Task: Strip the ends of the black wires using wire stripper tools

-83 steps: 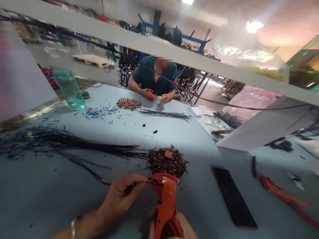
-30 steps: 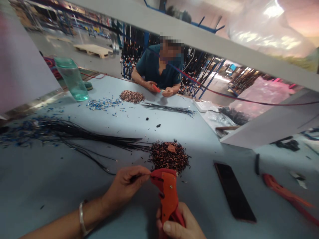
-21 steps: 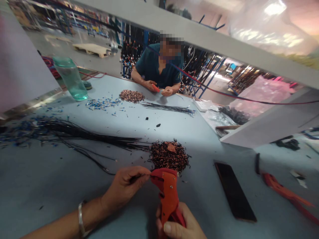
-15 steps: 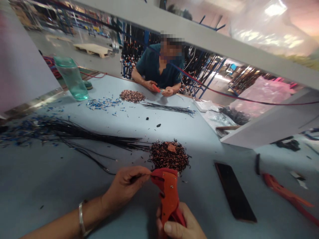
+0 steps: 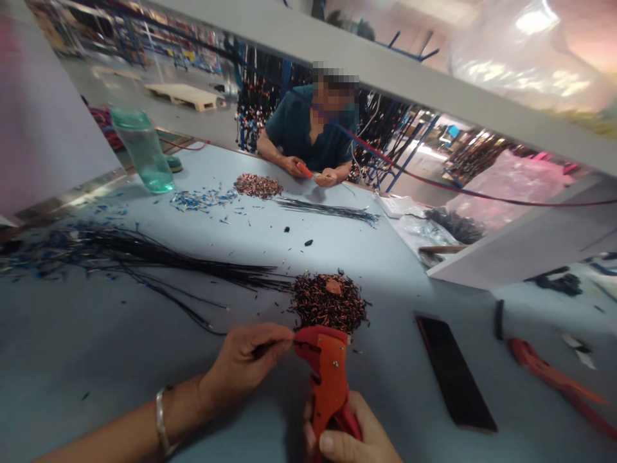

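My right hand (image 5: 354, 427) is wrapped around the handle of a red and orange wire stripper (image 5: 330, 379). To its left, my left hand (image 5: 253, 354) pinches a thin black wire, whose end sits at the stripper's jaws; most of that wire is hidden by my fingers. Just beyond the tool lies a heap of short black and copper-coloured offcuts (image 5: 328, 305). A bundle of long black wires (image 5: 193, 257) stretches from the heap's left side toward blue-tipped ends (image 5: 53, 251) at the far left.
A phone (image 5: 456, 373) and a second red tool (image 5: 554, 376) lie on the right. Across the table (image 5: 385, 257) a co-worker (image 5: 308, 128) holds a red tool near another offcut pile (image 5: 258, 185) and wire bundle (image 5: 332, 209). A green bottle (image 5: 144, 151) stands back left.
The whole view has shifted very slightly. Both hands keep their hold, with the wire still at the stripper's jaws.
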Action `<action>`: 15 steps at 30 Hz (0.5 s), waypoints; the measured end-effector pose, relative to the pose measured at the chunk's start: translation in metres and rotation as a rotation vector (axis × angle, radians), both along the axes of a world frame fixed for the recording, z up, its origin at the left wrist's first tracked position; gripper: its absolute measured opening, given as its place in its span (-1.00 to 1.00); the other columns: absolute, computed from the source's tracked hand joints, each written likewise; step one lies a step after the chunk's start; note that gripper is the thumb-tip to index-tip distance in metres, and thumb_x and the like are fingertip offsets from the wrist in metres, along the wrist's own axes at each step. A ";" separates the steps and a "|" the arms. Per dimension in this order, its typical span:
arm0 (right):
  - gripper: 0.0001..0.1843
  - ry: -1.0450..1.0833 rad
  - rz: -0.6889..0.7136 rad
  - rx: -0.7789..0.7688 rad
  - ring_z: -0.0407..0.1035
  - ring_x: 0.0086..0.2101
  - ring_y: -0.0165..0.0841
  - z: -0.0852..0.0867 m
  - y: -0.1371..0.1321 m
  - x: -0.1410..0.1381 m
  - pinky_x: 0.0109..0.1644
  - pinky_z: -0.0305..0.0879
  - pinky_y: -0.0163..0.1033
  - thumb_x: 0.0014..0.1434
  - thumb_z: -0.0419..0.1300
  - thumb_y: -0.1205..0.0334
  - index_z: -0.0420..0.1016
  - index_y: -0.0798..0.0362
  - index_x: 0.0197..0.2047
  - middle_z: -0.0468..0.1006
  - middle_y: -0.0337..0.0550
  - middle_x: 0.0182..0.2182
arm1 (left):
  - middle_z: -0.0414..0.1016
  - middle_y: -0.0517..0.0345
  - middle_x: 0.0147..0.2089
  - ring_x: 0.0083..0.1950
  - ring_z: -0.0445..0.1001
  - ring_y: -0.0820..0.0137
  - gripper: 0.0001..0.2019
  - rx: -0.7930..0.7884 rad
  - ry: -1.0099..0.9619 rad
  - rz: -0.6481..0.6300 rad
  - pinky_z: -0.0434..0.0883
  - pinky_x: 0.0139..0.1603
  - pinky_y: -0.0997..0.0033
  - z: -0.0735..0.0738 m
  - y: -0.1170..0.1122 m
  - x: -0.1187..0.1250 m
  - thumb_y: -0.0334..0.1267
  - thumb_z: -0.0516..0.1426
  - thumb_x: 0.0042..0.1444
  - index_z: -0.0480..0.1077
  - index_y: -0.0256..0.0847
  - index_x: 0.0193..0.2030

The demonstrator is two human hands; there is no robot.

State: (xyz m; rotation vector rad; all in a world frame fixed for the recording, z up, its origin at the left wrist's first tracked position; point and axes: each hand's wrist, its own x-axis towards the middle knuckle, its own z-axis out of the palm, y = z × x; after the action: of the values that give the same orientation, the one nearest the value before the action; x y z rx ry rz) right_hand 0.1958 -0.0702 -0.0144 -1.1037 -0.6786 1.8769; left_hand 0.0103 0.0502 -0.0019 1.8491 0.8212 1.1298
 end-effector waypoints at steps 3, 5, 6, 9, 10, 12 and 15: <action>-0.42 -0.010 0.002 -0.009 0.41 -0.48 -0.42 0.000 0.000 0.000 -0.35 0.24 -0.27 -0.12 0.47 -0.04 0.34 0.10 -0.19 0.52 -0.22 -0.42 | 0.65 0.16 -0.49 -0.53 0.54 0.45 -0.85 0.014 0.021 -0.007 0.46 -0.48 0.62 0.002 0.000 0.000 -0.44 0.18 0.09 0.60 -0.22 -0.38; -0.44 -0.010 0.011 -0.021 0.41 -0.50 -0.44 0.001 0.001 0.000 -0.38 0.23 -0.29 -0.12 0.47 -0.04 0.34 0.09 -0.20 0.52 -0.23 -0.41 | 0.66 0.16 -0.48 -0.52 0.55 0.45 -0.85 0.019 0.023 0.003 0.46 -0.47 0.62 0.003 0.000 -0.001 -0.44 0.18 0.09 0.60 -0.23 -0.37; -0.44 -0.011 0.013 -0.023 0.41 -0.50 -0.44 0.001 0.001 -0.001 -0.39 0.22 -0.30 -0.12 0.47 -0.04 0.34 0.09 -0.20 0.51 -0.24 -0.41 | 0.66 0.16 -0.48 -0.52 0.56 0.44 -0.86 0.022 0.020 0.007 0.47 -0.47 0.62 0.003 -0.001 -0.001 -0.43 0.18 0.09 0.59 -0.23 -0.37; -0.44 -0.026 -0.004 -0.021 0.40 -0.52 -0.45 0.000 0.000 -0.003 -0.41 0.21 -0.32 -0.13 0.47 -0.05 0.33 0.08 -0.22 0.50 -0.25 -0.42 | 0.67 0.15 -0.47 -0.50 0.57 0.43 -0.86 0.012 0.030 0.009 0.48 -0.46 0.60 0.000 -0.001 -0.001 -0.43 0.17 0.11 0.59 -0.24 -0.36; -0.44 -0.030 -0.013 -0.021 0.39 -0.52 -0.46 -0.001 -0.001 -0.003 -0.41 0.20 -0.32 -0.13 0.47 -0.05 0.33 0.08 -0.22 0.49 -0.25 -0.43 | 0.66 0.15 -0.47 -0.50 0.57 0.43 -0.86 0.010 0.035 0.007 0.47 -0.46 0.60 -0.001 -0.001 -0.001 -0.42 0.17 0.12 0.58 -0.24 -0.36; -0.42 -0.038 -0.035 -0.028 0.38 -0.53 -0.47 -0.003 -0.002 -0.005 -0.42 0.18 -0.33 -0.14 0.47 -0.05 0.32 0.08 -0.21 0.49 -0.26 -0.44 | 0.65 0.16 -0.48 -0.52 0.54 0.44 -0.86 0.008 0.048 0.010 0.45 -0.48 0.60 -0.002 -0.001 -0.001 -0.41 0.16 0.13 0.57 -0.24 -0.35; -0.40 -0.043 -0.052 -0.021 0.36 -0.54 -0.48 -0.005 -0.002 -0.007 -0.42 0.17 -0.32 -0.16 0.48 -0.08 0.33 0.09 -0.21 0.49 -0.25 -0.45 | 0.62 0.19 -0.51 -0.54 0.50 0.45 -0.86 0.002 0.080 0.008 0.41 -0.52 0.60 -0.005 -0.001 -0.002 -0.38 0.14 0.14 0.55 -0.24 -0.34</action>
State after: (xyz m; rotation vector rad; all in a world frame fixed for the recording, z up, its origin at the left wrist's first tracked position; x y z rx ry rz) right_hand 0.1891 -0.0723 -0.0189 -1.1681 -0.6492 1.8244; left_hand 0.0080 0.0491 -0.0066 1.9046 0.8739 1.0674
